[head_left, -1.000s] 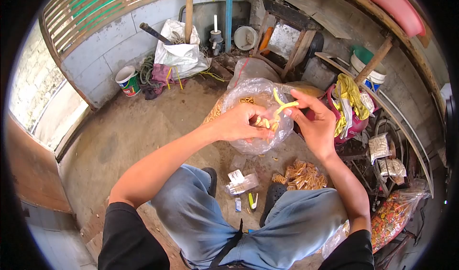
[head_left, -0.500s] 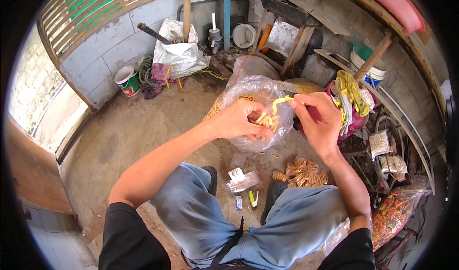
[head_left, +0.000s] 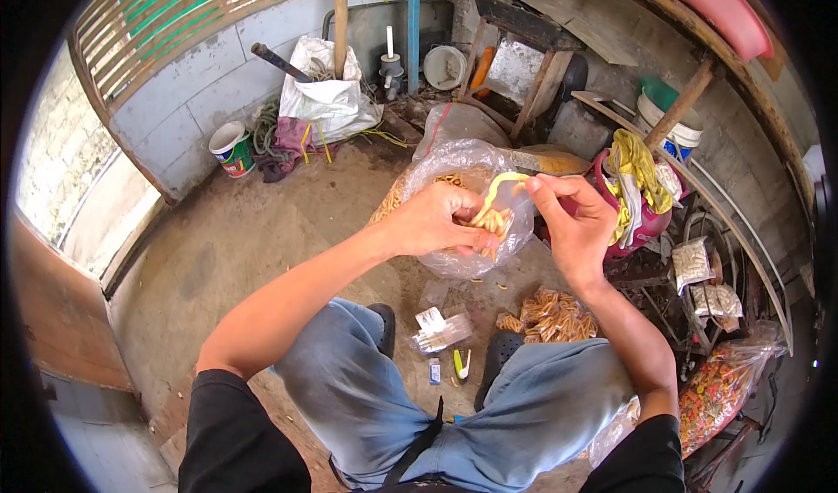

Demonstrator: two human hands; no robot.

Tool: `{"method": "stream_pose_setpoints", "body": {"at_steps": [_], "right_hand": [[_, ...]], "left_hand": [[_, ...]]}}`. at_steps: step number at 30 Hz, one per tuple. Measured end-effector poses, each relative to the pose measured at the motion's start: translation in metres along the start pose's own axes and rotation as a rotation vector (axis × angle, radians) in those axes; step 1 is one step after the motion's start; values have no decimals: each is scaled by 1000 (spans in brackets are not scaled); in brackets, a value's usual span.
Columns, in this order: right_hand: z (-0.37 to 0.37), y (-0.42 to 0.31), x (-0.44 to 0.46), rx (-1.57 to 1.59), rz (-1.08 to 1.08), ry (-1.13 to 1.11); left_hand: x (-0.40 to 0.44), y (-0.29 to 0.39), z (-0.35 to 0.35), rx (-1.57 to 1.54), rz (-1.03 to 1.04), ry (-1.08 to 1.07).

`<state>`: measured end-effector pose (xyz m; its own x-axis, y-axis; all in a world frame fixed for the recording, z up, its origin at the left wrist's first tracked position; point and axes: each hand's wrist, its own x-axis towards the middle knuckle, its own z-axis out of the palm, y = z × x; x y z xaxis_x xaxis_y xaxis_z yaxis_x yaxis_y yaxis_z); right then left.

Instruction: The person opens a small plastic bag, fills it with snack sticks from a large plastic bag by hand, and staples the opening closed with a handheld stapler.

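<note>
My left hand [head_left: 441,222] is closed around a small bunch of pale yellow snack sticks [head_left: 494,221]; whether a thin clear packet encloses them I cannot tell. Between thumb and fingertips my right hand [head_left: 573,218] pinches one end of a yellow strip [head_left: 499,181]. The strip arches over to the left and runs down to the bunch. Below both hands stands a large clear plastic bag [head_left: 454,264] with many more sticks inside, partly hidden by my left hand. On the floor near my right foot lies a pile of filled snack packets [head_left: 559,316].
Between my feet are a clear plastic packet [head_left: 443,330], a small blue-and-white box [head_left: 435,371] and a green-and-white tool [head_left: 462,364]. A bag of colourful snacks [head_left: 729,388] leans at right. Cloths [head_left: 642,174] cover a pink container. A paint bucket [head_left: 231,148] stands far left.
My right hand has shifted slightly left and down. The yellow strip, earlier crumpled near my fingertips, now stretches in a longer arch down to the bunch. My left hand is nearly still.
</note>
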<state>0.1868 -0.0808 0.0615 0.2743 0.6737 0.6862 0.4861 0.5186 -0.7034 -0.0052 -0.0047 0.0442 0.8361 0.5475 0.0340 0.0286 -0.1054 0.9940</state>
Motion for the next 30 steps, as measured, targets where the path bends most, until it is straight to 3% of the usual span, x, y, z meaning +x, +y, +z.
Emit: {"method": "stream_pose_setpoints", "body": {"at_steps": [2, 6, 8, 14, 17, 21, 23, 30], "right_hand": [[2, -2, -2, 59, 135, -72], [-2, -1, 0, -19, 193, -212], [-5, 0, 5, -46, 73, -379], [-16, 5, 16, -106, -166, -568], [-20, 0, 17, -143, -173, -621], [-26, -14, 22, -121, -109, -590], [-28, -18, 24, -145, -148, -448], [-37, -21, 23, 3, -139, -260]], "left_hand": [[1, -1, 1, 21, -5, 13], [-1, 2, 1, 84, -26, 26], [-2, 2, 0, 76, -26, 36], [-1, 1, -1, 130, -54, 44], [-1, 1, -3, 161, -62, 54], [1, -1, -3, 82, -19, 63], [0, 3, -2, 56, -20, 49], [1, 2, 1, -14, -3, 28]]}}
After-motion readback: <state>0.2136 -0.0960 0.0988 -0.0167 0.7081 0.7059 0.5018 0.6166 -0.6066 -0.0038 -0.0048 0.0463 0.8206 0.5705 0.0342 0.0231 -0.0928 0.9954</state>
